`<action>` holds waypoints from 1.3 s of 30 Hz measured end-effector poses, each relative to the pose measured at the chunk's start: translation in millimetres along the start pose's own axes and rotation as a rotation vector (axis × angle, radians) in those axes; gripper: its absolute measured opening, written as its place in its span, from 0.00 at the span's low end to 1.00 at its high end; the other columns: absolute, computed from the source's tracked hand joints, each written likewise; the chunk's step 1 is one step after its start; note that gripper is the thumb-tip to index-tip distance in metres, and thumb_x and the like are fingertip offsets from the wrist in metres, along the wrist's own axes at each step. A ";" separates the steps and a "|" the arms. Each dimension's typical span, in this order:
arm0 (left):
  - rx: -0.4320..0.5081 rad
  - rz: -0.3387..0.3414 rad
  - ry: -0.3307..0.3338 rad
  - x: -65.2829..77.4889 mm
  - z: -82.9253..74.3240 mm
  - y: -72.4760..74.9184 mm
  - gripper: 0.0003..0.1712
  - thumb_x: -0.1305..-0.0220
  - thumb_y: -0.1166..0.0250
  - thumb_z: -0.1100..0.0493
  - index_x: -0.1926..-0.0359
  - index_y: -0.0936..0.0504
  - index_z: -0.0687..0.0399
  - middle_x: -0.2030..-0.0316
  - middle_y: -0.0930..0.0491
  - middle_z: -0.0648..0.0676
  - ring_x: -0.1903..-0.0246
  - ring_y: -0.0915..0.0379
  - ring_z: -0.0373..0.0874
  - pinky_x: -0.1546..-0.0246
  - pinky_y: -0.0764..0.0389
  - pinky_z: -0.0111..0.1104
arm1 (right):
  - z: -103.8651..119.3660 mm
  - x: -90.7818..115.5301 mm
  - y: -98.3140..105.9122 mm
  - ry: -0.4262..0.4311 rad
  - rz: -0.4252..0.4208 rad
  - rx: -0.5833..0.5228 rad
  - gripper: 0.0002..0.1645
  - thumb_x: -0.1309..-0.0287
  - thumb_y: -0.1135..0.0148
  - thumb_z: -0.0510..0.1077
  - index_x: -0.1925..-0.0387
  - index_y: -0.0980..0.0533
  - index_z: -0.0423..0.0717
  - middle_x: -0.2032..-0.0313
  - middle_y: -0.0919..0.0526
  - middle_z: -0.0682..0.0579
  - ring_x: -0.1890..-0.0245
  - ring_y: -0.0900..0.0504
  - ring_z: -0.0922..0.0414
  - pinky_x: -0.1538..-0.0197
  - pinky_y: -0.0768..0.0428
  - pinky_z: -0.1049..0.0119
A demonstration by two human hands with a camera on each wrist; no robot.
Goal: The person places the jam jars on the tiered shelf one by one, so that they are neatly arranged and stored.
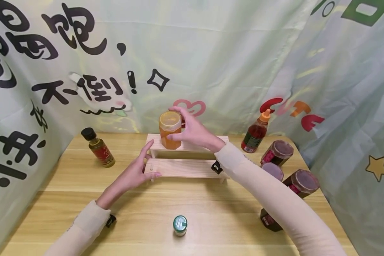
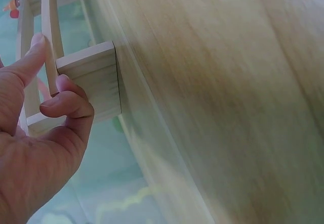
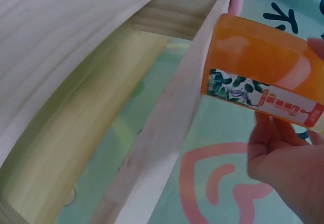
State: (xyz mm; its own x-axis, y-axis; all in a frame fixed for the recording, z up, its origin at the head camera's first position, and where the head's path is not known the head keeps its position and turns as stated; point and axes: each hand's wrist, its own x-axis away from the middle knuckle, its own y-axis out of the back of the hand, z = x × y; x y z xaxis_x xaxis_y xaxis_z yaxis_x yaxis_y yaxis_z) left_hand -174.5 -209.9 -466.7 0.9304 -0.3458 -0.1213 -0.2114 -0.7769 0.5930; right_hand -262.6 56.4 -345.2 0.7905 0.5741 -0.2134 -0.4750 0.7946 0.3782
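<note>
An orange jar (image 1: 170,131) with a pale lid, honey-like in look, stands upright at the left end of the upper step of a two-step wooden rack (image 1: 185,167). My right hand (image 1: 196,131) holds the jar from the right, thumb in front and fingers behind. In the right wrist view the jar (image 3: 258,67) shows a printed label, its base against the wooden board. My left hand (image 1: 136,170) grips the rack's left end, with the thumb at the lower step's front edge. Curled fingers of the left hand (image 2: 55,118) touch the wood in the left wrist view.
A black-capped bottle (image 1: 99,149) stands left of the rack, a red sauce bottle (image 1: 256,133) to its right. Several dark jars (image 1: 276,153) line the table's right side, partly behind my sleeve. A small green-capped shaker (image 1: 180,225) stands in front. Printed cloth hangs behind.
</note>
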 end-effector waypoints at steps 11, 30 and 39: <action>0.026 0.014 0.002 -0.3 0.2 -0.3 0.72 0.37 0.16 0.57 0.10 0.60 0.33 0.44 0.24 0.66 0.68 0.17 0.45 0.64 0.14 0.41 | 2.5 17.4 0.6 -0.002 -0.154 0.030 0.61 0.39 0.18 0.43 0.15 0.46 0.48 0.24 0.31 0.43 0.26 0.29 0.48 0.25 0.34 0.43; -0.012 0.024 0.018 -2.7 -2.3 1.8 0.73 0.38 0.16 0.55 0.10 0.62 0.34 0.43 0.24 0.68 0.71 0.20 0.45 0.67 0.16 0.40 | 40.4 109.5 52.6 -0.004 -0.261 0.049 0.42 0.28 0.27 0.42 0.19 0.36 0.48 0.25 0.27 0.53 0.25 0.29 0.55 0.25 0.31 0.46; -0.017 0.033 0.016 -2.0 -3.2 1.5 0.73 0.37 0.16 0.57 0.10 0.62 0.35 0.42 0.24 0.69 0.70 0.18 0.44 0.64 0.15 0.40 | 50.1 167.1 73.8 -0.042 -0.335 0.076 0.35 0.24 0.31 0.40 0.22 0.32 0.48 0.26 0.27 0.55 0.25 0.28 0.55 0.25 0.32 0.53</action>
State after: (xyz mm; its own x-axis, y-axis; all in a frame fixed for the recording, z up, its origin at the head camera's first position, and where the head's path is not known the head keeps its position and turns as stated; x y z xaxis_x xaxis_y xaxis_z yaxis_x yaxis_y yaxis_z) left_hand -175.8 -208.7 -463.1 0.9276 -0.3629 -0.0890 -0.2372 -0.7558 0.6103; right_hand -146.2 201.1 -307.9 0.9135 0.2739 -0.3008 -0.1575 0.9198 0.3595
